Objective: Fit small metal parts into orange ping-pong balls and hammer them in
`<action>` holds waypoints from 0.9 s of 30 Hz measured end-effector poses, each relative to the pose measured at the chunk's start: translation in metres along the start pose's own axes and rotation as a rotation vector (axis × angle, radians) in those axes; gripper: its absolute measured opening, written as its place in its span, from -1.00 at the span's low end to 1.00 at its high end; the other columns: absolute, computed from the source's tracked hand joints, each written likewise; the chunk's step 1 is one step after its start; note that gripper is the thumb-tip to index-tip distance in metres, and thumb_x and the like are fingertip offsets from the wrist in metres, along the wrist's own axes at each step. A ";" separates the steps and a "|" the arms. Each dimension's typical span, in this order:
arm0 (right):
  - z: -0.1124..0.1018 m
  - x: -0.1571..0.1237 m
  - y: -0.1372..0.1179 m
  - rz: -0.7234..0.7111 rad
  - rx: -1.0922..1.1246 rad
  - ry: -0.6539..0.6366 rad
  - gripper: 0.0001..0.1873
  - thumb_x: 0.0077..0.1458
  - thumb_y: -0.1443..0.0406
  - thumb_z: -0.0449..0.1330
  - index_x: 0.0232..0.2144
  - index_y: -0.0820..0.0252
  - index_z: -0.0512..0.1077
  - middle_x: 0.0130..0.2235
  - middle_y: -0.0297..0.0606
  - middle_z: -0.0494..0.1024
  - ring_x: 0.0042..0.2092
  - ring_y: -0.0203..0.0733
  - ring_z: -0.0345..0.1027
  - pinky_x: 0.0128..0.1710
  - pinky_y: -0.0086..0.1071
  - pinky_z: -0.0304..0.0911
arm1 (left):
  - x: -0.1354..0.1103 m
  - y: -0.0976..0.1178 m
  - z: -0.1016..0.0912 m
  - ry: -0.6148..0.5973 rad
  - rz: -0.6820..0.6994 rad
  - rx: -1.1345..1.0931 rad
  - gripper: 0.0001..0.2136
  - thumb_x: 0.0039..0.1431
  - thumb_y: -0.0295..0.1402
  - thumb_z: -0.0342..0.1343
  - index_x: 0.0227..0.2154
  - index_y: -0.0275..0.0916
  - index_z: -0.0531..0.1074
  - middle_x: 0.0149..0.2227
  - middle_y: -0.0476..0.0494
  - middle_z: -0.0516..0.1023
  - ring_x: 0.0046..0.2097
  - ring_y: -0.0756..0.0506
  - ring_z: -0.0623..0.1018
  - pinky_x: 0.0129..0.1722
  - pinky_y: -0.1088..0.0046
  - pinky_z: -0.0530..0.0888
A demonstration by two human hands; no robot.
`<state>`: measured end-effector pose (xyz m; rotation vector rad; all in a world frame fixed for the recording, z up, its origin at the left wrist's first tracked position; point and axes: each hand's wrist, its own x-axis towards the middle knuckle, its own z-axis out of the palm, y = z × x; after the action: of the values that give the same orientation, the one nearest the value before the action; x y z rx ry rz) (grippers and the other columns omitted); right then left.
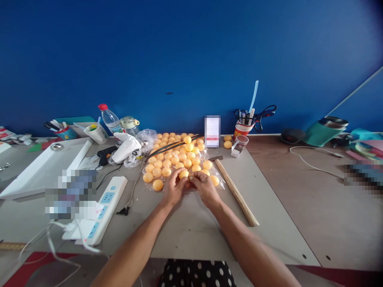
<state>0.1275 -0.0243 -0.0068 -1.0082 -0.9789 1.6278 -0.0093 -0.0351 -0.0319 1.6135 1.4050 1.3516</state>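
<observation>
My left hand (pixel 174 185) is closed around an orange ping-pong ball (pixel 183 174), the ball showing between thumb and fingers. Close beside it, my right hand (pixel 205 184) has thumb and fingertips pinched together at the ball's right side. Whatever those fingertips hold, if anything, is too small to make out. Just beyond both hands lies a clear plastic bag (pixel 220 182) with many similar balls (pixel 166 163) on and in it. Thin black strips (pixel 173 146) lie across the balls. To the right of my right hand rests a hammer with a wooden handle (pixel 237 193).
A white power strip (pixel 107 205) with cables lies left of my arms, near a black glue gun (pixel 106 152) and a white tray (pixel 74 153). Behind the balls stand a phone (pixel 212 133) and a red cup (pixel 243 129) holding scissors. A green tumbler (pixel 324 131) lies far right.
</observation>
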 end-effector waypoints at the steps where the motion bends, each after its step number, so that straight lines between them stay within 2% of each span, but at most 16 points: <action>1: 0.000 0.000 0.000 0.003 0.002 0.002 -0.77 -0.15 0.16 0.29 -0.53 0.18 0.36 -0.61 -0.38 0.46 -0.54 -0.27 0.31 -0.42 -0.35 0.28 | 0.000 0.001 0.000 0.002 -0.005 0.003 -0.64 0.19 -0.13 0.09 -0.04 -0.24 0.41 0.00 -0.24 0.52 0.05 -0.18 0.48 0.06 0.25 0.40; 11: 0.003 0.001 0.001 0.058 0.029 0.054 -0.72 -0.22 0.15 0.33 -0.52 0.12 0.32 -0.63 -0.38 0.44 -0.51 -0.15 0.39 -0.51 -0.33 0.28 | 0.000 0.006 0.001 -0.001 -0.018 0.003 -0.66 0.19 -0.15 0.10 -0.07 -0.24 0.42 -0.07 -0.22 0.56 -0.02 -0.18 0.52 0.01 0.25 0.43; 21: 0.000 0.002 -0.004 0.057 0.053 0.010 -0.65 -0.25 0.13 0.39 -0.53 0.15 0.30 -0.66 -0.44 0.40 -0.58 -0.29 0.27 -0.50 -0.39 0.22 | -0.001 0.012 0.001 0.011 -0.003 -0.009 -0.65 0.19 -0.14 0.09 -0.06 -0.25 0.42 -0.05 -0.26 0.55 0.00 -0.19 0.51 0.05 0.23 0.41; 27: 0.001 0.002 -0.007 0.031 0.056 -0.021 -0.65 -0.27 0.15 0.39 -0.56 0.15 0.30 -0.62 -0.46 0.39 -0.58 -0.33 0.24 -0.48 -0.40 0.20 | 0.001 0.010 -0.001 -0.029 -0.080 -0.080 -0.57 0.10 -0.11 0.18 -0.03 -0.24 0.41 -0.03 -0.26 0.53 -0.02 -0.21 0.52 0.00 0.24 0.45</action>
<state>0.1280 -0.0209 0.0002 -0.9741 -0.9309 1.6852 -0.0064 -0.0366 -0.0219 1.5034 1.3665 1.3167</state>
